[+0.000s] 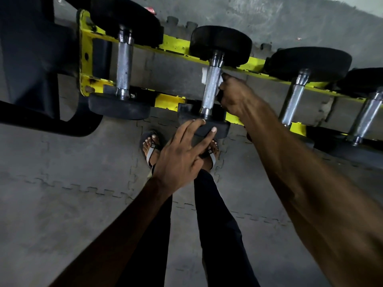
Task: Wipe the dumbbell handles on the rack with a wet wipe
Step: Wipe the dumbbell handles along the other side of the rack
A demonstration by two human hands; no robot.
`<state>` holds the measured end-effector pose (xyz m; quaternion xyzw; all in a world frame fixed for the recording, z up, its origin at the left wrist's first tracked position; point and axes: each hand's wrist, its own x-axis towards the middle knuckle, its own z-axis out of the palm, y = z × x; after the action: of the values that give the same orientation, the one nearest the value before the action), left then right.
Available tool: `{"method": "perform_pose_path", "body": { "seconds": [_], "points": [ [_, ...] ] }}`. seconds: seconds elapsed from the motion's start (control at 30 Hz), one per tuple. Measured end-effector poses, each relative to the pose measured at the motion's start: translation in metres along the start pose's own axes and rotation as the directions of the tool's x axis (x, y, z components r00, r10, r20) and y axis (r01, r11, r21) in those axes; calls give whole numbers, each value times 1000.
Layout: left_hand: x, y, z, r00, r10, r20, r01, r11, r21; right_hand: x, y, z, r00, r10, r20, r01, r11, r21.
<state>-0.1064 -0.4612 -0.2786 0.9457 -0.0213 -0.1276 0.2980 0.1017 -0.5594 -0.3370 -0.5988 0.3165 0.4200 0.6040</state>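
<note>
White wet wipe (pixel 204 75) sits wrapped round the far end of the second dumbbell's handle (pixel 211 94), with the right hand (pixel 234 96) curled on it from the right. Handle axis runs away from the body, so the stroke likely comes back toward the near head (pixel 222 129). Left hand (pixel 182 156), fingers straight, braces that head on the yellow rack (pixel 174 45).

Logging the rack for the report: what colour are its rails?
Yellow, with worn dark spots; the rack rails show best in the head view.
</note>
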Motion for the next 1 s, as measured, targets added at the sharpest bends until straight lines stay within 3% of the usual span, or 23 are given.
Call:
{"method": "perform_pose_path", "body": {
  "seconds": [0.17, 0.23, 0.5, 0.6, 0.83, 1.0],
  "points": [
    [1, 4, 2, 1000, -11, -22, 11, 1000, 6, -14, 5, -12, 973, -37, 228, 113, 936, -332],
    [1, 7, 3, 999, -18, -50, 18, 1000, -7, -19, 2, -13, 968, -31, 248, 131, 906, -402],
    [0, 14, 4, 996, -64, -61, 63, 998, -19, -12, 13, -16, 995, -2, 101, 64, 785, -616],
    [-1, 13, 3, 996, -66, -60, 64, 997, -33, -6, 30, -16, 999, -16, -41, -18, 703, -711],
    [-4, 7, 4, 998, -61, -13, 61, 998, -21, -25, 34, -20, 997, -61, -48, 12, 730, -683],
    [-3, 9, 4, 999, -50, -14, 50, 998, -22, -48, 46, -15, 924, -291, -249, 82, 785, -614]
  ]
}}
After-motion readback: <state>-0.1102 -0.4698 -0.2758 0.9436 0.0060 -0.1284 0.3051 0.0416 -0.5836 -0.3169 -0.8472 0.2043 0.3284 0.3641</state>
